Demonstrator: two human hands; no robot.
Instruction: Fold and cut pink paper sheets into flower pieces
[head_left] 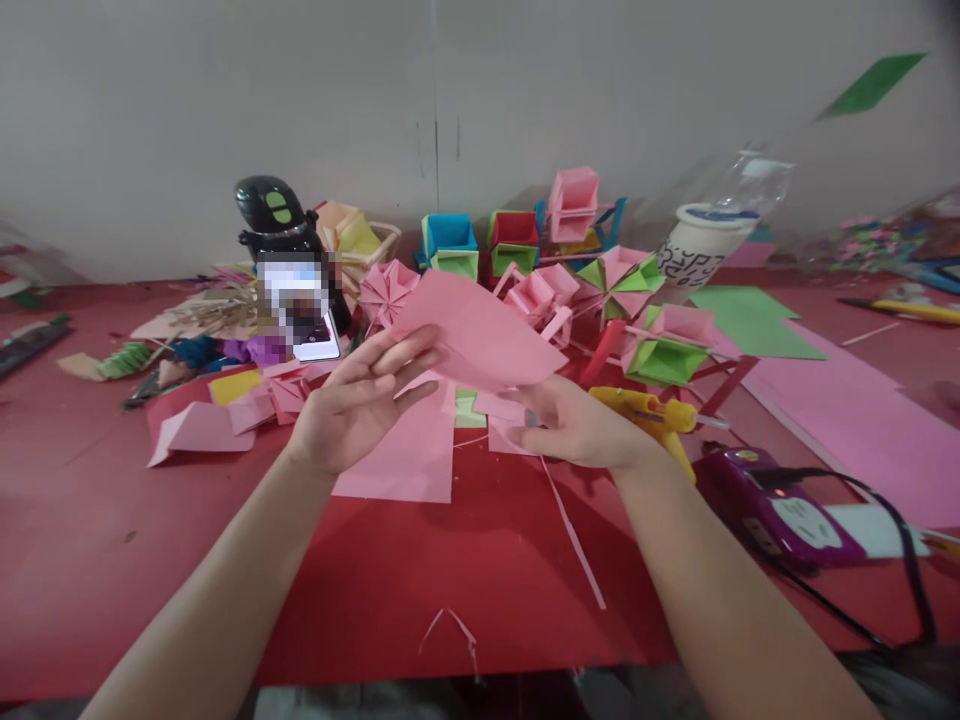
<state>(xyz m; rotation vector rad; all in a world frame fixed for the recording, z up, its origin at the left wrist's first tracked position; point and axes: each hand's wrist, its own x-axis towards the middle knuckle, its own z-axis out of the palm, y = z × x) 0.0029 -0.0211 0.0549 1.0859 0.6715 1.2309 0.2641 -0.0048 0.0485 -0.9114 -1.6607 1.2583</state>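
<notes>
A loose, curved pink paper sheet (pixel 480 330) is raised above the table in front of me. My left hand (pixel 360 395) has its palm turned up, and its fingers hold the sheet's left edge. Beside the sheet's lower right edge is my right hand (pixel 577 420), thumb and forefinger apart, some fingers hidden. It hovers over small pink and green paper pieces (pixel 470 408). Under the raised sheet lies a flat pink paper (pixel 409 465). A thin paper strip (pixel 574 540) trails toward me from near my right hand.
Folded paper models (pixel 450 240) line the back, with a phone (pixel 307 310) at left and a patterned cup (pixel 701 250) at right. A yellow glue gun (pixel 652 410) and purple power strip (pixel 787 510) with a black cable sit right. Pink sheets (pixel 862 420) lie beyond.
</notes>
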